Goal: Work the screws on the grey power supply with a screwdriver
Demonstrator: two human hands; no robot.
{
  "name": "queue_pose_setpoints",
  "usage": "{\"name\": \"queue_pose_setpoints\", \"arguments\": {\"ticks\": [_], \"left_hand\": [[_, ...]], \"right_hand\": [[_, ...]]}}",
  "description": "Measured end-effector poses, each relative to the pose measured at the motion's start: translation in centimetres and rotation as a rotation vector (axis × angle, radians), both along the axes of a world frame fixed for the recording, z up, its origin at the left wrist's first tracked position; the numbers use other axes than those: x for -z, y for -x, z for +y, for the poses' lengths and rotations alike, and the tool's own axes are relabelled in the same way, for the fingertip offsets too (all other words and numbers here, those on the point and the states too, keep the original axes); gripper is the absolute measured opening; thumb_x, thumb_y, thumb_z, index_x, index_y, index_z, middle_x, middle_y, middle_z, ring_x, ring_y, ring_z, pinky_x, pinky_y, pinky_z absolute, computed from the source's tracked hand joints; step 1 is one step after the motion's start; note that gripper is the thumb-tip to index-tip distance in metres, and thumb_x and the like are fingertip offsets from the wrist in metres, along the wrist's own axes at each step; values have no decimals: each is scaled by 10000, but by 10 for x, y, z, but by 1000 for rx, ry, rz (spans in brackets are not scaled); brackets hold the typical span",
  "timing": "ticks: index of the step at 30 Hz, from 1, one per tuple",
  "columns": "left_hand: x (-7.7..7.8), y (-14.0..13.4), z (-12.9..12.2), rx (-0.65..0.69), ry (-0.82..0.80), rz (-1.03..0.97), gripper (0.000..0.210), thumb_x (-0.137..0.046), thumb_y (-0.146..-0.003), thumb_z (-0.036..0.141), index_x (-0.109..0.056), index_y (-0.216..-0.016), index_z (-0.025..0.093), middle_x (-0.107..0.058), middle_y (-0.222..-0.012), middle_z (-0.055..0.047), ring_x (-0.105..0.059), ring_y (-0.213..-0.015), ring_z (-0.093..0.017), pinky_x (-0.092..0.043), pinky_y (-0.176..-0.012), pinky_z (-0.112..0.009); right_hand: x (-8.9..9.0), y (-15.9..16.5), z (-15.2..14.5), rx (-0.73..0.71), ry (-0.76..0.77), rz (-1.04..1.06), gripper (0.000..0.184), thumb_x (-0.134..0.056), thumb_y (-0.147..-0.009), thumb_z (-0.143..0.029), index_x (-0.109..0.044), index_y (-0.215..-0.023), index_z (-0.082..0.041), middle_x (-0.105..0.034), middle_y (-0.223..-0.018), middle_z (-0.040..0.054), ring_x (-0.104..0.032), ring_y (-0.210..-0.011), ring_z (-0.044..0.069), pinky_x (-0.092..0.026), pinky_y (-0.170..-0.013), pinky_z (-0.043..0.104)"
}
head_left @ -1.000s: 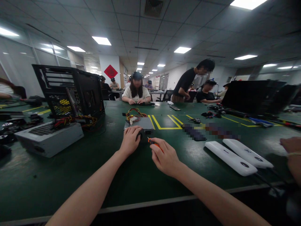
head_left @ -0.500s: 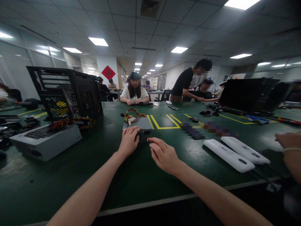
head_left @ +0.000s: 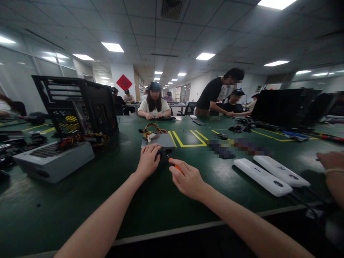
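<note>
A grey computer power supply (head_left: 161,139) lies on the green table straight ahead, its socket side facing me. From its far left end rises a bundle of coloured cables (head_left: 151,133) with a white connector. My left hand (head_left: 149,157) grips the power supply's near left part, fingers bent over its top and front edge. In my right hand (head_left: 186,177), just right of the front face, is a screwdriver (head_left: 176,166) with an orange handle, pinched between thumb and fingers. Its thin shaft points up and left toward the face; I cannot tell whether the tip touches.
At left stand an open black computer case (head_left: 86,107) and a second power supply (head_left: 53,161). Two white power banks (head_left: 262,177) lie at right, near another person's hand (head_left: 331,168). Yellow tape (head_left: 192,146) marks the table. A person (head_left: 154,104) sits opposite.
My right hand has turned slightly and drawn back a little, so more of the orange handle and the thin shaft show. My left hand keeps its place on the power supply.
</note>
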State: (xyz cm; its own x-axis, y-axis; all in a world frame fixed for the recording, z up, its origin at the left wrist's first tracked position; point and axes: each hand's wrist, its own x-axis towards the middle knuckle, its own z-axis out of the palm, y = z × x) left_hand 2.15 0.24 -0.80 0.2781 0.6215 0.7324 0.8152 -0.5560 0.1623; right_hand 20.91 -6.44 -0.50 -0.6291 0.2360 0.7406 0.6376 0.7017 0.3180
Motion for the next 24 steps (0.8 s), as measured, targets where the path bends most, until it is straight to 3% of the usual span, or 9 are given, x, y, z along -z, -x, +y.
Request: {"name": "queue_pose_setpoints", "arguments": {"ticks": [3, 7, 10, 14, 19, 24], "left_hand": [[1, 1, 1, 2, 2, -2, 378, -453, -785, 148, -506, -1148, 242, -549, -1178, -47, -463, -1102, -207, -297, -960, -397], [2, 1, 1, 1, -3, -6, 384, -456, -782, 139, -503, -1149, 243, -549, -1180, -40, -459, -1109, -202, -291, -968, -395], [1, 0, 0, 2, -6, -3, 375, -454, -787, 145, -503, -1147, 239, -549, -1178, -40, -459, -1105, -201, -289, -970, -391], [0, 0, -2, 6, -10, 4, 368, -443, -798, 151, -497, -1154, 225, -544, -1180, -42, -455, -1103, -197, -290, -970, -381], [1, 0, -2, 7, -6, 17, 389, -447, -788, 141, -492, -1165, 226, -537, -1195, -47, -449, -1120, -199, -276, -991, -387], [2, 1, -3, 2, -6, 25, 399, -447, -784, 139, -488, -1172, 223, -529, -1210, -50, -447, -1130, -202, -261, -1011, -397]], "right_hand": [[0, -3, 5, 3, -57, 59, 198, -453, -869, -160, -472, -1066, -166, -576, -1097, 122, -585, -968, 163, -492, -769, 258], [-5, -4, 3, 24, -64, 71, 101, -486, -875, -259, -511, -940, -186, -626, -989, 85, -612, -876, 161, -497, -732, 261], [-6, 0, -3, 50, -37, -15, 100, -463, -860, -216, -525, -924, -172, -606, -1027, 117, -595, -931, 203, -495, -745, 304], [-1, 2, -5, 10, -56, -108, 195, -432, -858, -145, -498, -1041, -165, -558, -1141, 139, -535, -1074, 207, -477, -826, 296], [0, -2, -1, 27, -35, 3, 115, -475, -876, -253, -510, -952, -174, -606, -1058, 102, -589, -966, 170, -490, -786, 266], [1, -1, -3, 14, -33, -47, 146, -463, -842, -173, -510, -979, -153, -583, -1089, 126, -567, -1004, 201, -483, -785, 293]]}}
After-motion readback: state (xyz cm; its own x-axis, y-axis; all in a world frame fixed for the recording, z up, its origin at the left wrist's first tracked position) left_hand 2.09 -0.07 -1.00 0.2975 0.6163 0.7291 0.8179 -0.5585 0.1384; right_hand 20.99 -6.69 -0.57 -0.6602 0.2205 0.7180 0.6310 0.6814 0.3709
